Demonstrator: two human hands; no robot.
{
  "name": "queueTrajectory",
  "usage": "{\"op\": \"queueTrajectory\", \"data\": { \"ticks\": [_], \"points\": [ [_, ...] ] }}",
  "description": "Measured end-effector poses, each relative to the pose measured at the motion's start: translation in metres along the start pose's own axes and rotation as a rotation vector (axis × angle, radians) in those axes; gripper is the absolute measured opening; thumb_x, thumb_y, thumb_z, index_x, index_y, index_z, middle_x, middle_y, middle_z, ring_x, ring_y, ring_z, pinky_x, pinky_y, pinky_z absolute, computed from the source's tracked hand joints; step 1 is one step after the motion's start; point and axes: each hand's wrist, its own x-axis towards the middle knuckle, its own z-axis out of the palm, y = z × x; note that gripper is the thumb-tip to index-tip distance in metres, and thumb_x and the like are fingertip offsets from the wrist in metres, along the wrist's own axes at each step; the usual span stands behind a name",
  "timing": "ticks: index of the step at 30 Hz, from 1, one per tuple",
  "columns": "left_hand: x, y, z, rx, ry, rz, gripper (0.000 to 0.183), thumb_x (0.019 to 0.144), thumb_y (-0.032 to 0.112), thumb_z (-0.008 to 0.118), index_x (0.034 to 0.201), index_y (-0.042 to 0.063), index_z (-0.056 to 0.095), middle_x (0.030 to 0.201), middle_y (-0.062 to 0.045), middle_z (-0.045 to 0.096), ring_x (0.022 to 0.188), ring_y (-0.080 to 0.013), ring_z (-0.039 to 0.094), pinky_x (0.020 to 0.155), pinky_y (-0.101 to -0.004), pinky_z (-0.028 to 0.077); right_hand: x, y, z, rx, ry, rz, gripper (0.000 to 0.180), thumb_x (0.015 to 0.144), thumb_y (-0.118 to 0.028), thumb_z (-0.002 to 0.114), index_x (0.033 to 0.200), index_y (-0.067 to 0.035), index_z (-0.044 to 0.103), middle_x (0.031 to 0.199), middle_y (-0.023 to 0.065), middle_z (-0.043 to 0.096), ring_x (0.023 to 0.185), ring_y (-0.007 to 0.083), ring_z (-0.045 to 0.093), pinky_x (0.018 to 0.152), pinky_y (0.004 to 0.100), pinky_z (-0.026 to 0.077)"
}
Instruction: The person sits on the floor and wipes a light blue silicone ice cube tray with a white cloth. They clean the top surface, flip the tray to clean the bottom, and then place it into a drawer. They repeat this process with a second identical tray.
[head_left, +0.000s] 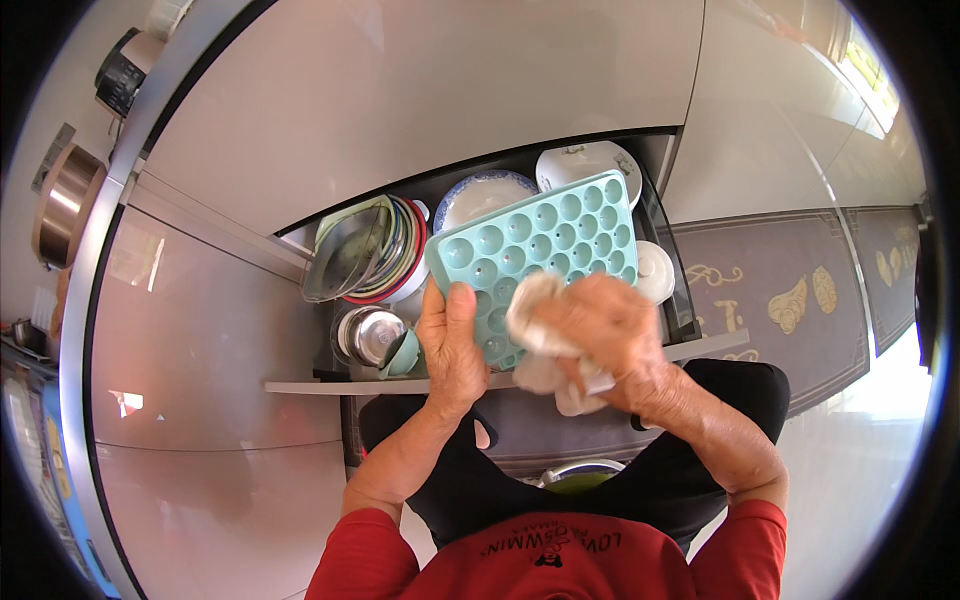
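A mint-green ice ball tray (546, 217) with rows of round hollows is held tilted over an open drawer. My left hand (454, 349) grips its lower left edge, thumb on the face. In my right hand (611, 326) is a crumpled white cloth (540, 319), blurred, against the tray's lower part. Hand and cloth hide some of the hollows there. Beneath the tray lie a blue-rimmed plate (480, 199) and a white patterned dish (589, 169), both partly covered by it.
Left in the drawer stand stacked coloured plates (409, 247) with a clear glass dish (345, 251), metal bowls (375, 335) and a small green bowl (405, 354). A white lidded pot (654, 271) sits at right. The drawer front (337, 388) crosses before my knees; a patterned mat (765, 277) covers the floor.
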Motion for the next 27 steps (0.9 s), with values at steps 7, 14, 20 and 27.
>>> {"op": "queueTrajectory", "data": {
  "ticks": [7,14,20,27],
  "points": [
    [-0.014,-0.006,-0.004,0.182,-0.074,0.041,0.035,0.099,0.018,0.05,0.129,0.002,0.045,0.119,-0.007,0.057,0.107,-0.0123,0.053,0.093,-0.03,0.043,0.007,0.007,0.0,-0.332,-0.05,0.153,0.043,0.058,-0.011,0.076,0.099,-0.007,0.063,0.086,0.0046,0.057,0.077,0.0242,0.059,0.058,0.0359,0.045],
    [-0.015,-0.008,-0.002,0.212,-0.076,0.061,0.033,0.099,0.021,0.048,0.127,0.002,0.046,0.115,-0.005,0.055,0.101,-0.0107,0.05,0.09,-0.0285,0.041,0.0,0.015,0.004,0.001,0.051,0.241,0.041,0.057,-0.003,0.074,0.096,-0.01,0.064,0.084,0.0059,0.056,0.077,0.0285,0.059,0.064,0.0394,0.049],
    [-0.008,-0.008,0.002,0.034,-0.017,-0.018,0.032,0.1,0.022,0.048,0.126,0.002,0.047,0.108,-0.001,0.055,0.093,-0.0063,0.047,0.085,-0.0227,0.039,-0.011,-0.003,0.014,-0.107,-0.181,0.091,0.041,0.056,-0.006,0.075,0.095,-0.01,0.063,0.084,0.0065,0.055,0.075,0.0287,0.058,0.064,0.0394,0.049],
    [-0.014,-0.009,0.004,0.092,-0.064,-0.017,0.037,0.101,0.023,0.046,0.131,0.001,0.045,0.116,-0.003,0.055,0.099,-0.006,0.047,0.09,-0.0219,0.038,0.004,0.0,0.009,-0.096,-0.001,0.174,0.049,0.056,-0.005,0.074,0.103,-0.009,0.062,0.086,0.0072,0.056,0.075,0.028,0.058,0.063,0.0397,0.049]
  ]
}}
